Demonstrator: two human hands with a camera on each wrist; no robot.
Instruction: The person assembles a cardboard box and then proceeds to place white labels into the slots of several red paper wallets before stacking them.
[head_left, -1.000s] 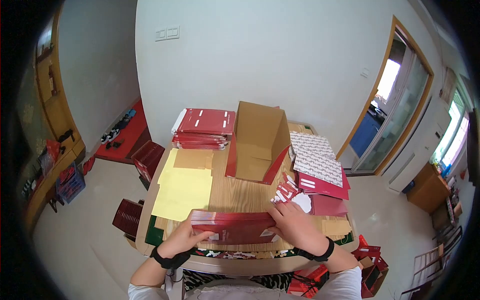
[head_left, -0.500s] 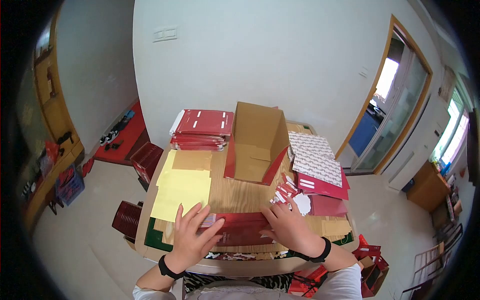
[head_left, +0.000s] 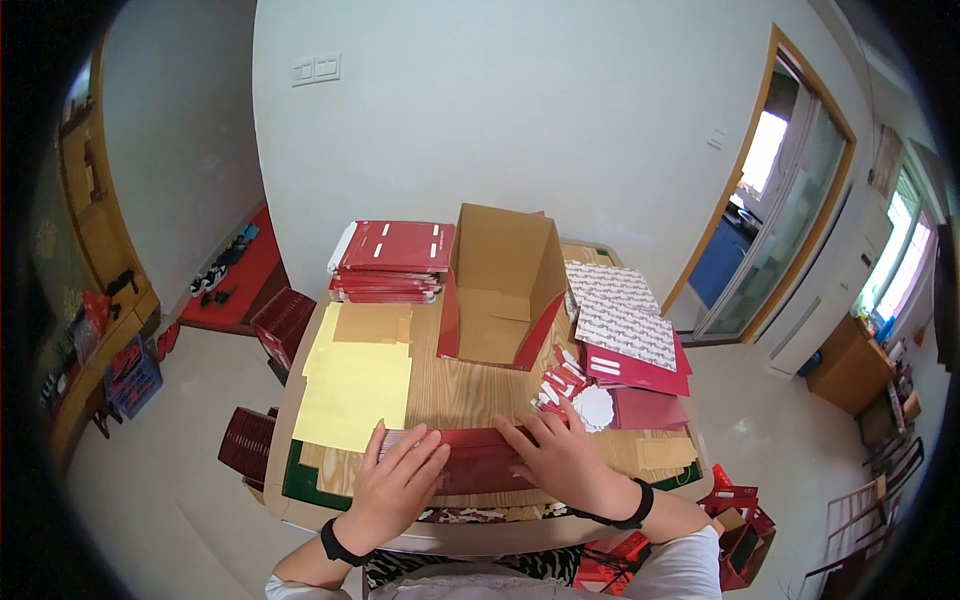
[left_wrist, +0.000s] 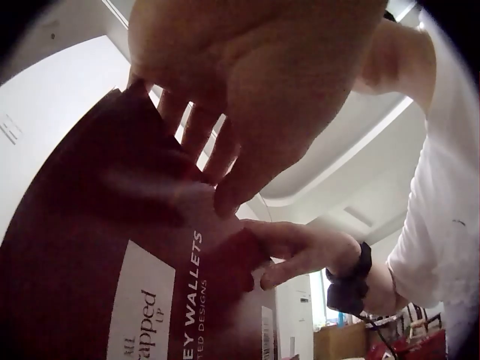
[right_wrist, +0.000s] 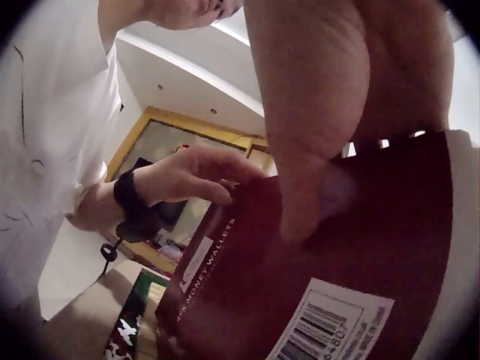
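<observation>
With thumbs against its printed face, the left hand (head_left: pixel 390 492) and right hand (head_left: pixel 570 464) grip the upright, dark red, oblong stack of card wallets (head_left: pixel 478 472).

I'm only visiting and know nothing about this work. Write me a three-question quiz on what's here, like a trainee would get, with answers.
1. What do the left hand and right hand both touch?
A) yellow sheets
B) red packet
C) round white piece

2. True or false: the tall cardboard box is closed.

3. Fill in the word printed on the packet: "MONEY ____".

Key: 1 B; 2 false; 3 WALLETS
</observation>
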